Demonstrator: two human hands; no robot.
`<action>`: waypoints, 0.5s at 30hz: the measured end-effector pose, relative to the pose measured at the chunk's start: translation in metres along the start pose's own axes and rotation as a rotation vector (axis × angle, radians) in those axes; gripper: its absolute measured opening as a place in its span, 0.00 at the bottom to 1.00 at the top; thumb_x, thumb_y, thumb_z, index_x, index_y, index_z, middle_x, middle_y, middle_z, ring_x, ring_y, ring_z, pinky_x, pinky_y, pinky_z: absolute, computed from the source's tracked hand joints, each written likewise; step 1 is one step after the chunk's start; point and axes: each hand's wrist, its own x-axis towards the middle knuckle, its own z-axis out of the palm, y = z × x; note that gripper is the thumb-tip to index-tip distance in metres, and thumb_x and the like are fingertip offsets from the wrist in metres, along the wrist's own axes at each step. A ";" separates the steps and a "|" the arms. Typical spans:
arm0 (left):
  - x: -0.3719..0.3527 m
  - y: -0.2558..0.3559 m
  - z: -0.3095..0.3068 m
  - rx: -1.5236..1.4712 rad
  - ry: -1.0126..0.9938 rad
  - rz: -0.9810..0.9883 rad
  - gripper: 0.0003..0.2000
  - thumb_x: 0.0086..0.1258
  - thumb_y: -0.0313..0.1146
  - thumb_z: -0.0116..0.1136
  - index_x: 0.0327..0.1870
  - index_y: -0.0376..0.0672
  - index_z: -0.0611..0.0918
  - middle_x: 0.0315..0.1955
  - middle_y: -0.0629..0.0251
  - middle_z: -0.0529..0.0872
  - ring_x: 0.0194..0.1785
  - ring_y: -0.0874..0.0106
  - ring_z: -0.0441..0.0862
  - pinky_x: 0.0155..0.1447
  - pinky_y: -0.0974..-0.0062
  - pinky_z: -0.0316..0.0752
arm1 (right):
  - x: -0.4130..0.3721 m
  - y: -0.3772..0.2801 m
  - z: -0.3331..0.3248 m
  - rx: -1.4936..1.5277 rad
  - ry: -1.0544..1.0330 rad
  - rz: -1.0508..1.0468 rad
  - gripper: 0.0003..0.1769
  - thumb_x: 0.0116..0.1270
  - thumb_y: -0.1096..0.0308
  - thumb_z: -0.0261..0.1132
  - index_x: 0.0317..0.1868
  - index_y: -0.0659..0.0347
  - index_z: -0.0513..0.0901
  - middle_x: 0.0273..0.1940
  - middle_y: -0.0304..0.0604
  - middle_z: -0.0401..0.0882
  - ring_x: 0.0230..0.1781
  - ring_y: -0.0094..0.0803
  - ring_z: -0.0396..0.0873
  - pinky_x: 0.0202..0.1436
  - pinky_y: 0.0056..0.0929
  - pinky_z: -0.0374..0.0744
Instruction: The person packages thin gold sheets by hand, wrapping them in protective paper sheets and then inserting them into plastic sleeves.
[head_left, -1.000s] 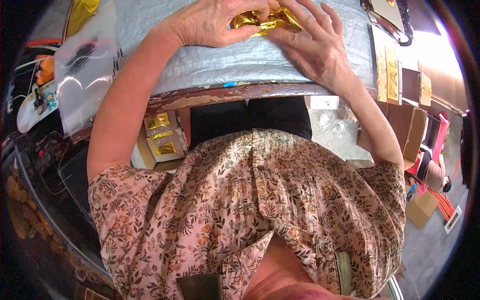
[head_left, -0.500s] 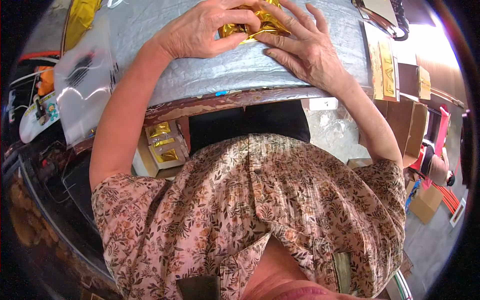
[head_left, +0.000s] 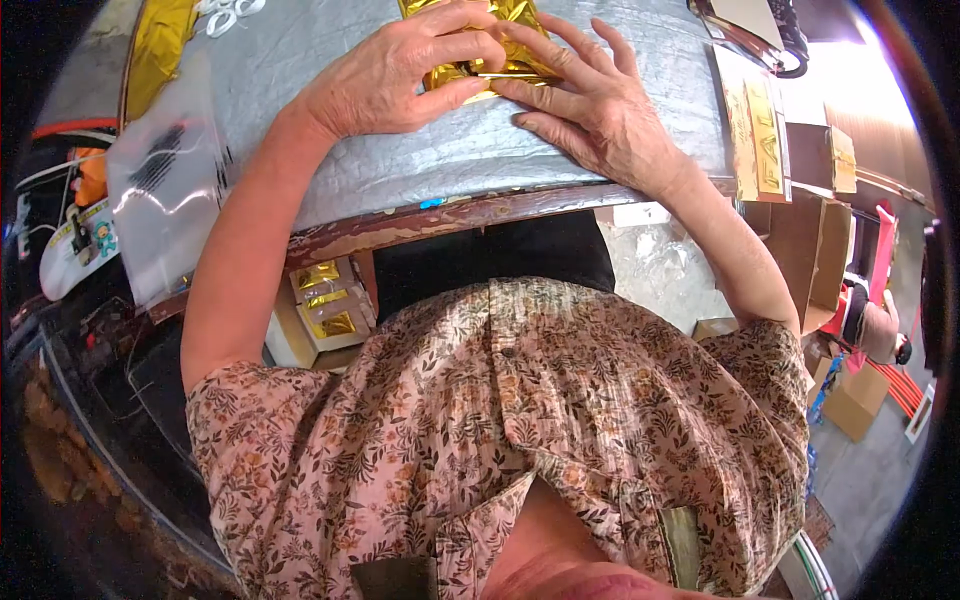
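Observation:
A crinkled, shiny gold foil sheet or packet (head_left: pixel 522 60) lies at the top of the view on a grey-blue covered table (head_left: pixel 330 180). My left hand (head_left: pixel 385 75) is closed at the foil's near left side, its fingers curled and its thumb meeting the fingertips at the near edge. Against the right part of the foil rests my right hand (head_left: pixel 600 110), palm down with its fingers stretched and spread. A thin bright fold line runs along the near edge between both hands. My fingers cover much of the foil, and whatever it may contain is hidden.
White rings (head_left: pixel 232 18) and gold material (head_left: pixel 158 55) are at the table's upper left, above a clear plastic sheet (head_left: pixel 165 210). A box with gold lettering (head_left: pixel 768 140) stands right. Below are a carton with gold packets (head_left: pixel 322 300) and cardboard boxes (head_left: pixel 822 260). Another person (head_left: pixel 880 330) is far right.
The table and hands appear slightly lower in the view, showing more foil and the white rings. My left fingers have shifted along the foil's near edge; my right hand stays spread on it.

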 end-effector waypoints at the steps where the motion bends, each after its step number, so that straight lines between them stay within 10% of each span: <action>1: -0.001 0.000 0.000 0.008 -0.005 -0.011 0.06 0.72 0.27 0.65 0.46 0.41 0.83 0.65 0.57 0.79 0.59 0.54 0.84 0.61 0.62 0.80 | -0.007 0.002 0.008 -0.020 0.044 0.003 0.20 0.71 0.56 0.69 0.62 0.47 0.87 0.74 0.44 0.74 0.76 0.46 0.69 0.77 0.58 0.64; 15: 0.001 -0.001 -0.002 0.051 -0.033 0.094 0.05 0.72 0.26 0.64 0.45 0.39 0.84 0.65 0.54 0.79 0.66 0.51 0.79 0.70 0.59 0.75 | -0.010 0.008 0.015 -0.007 0.018 0.018 0.23 0.70 0.54 0.71 0.65 0.41 0.87 0.76 0.38 0.72 0.79 0.42 0.65 0.82 0.55 0.54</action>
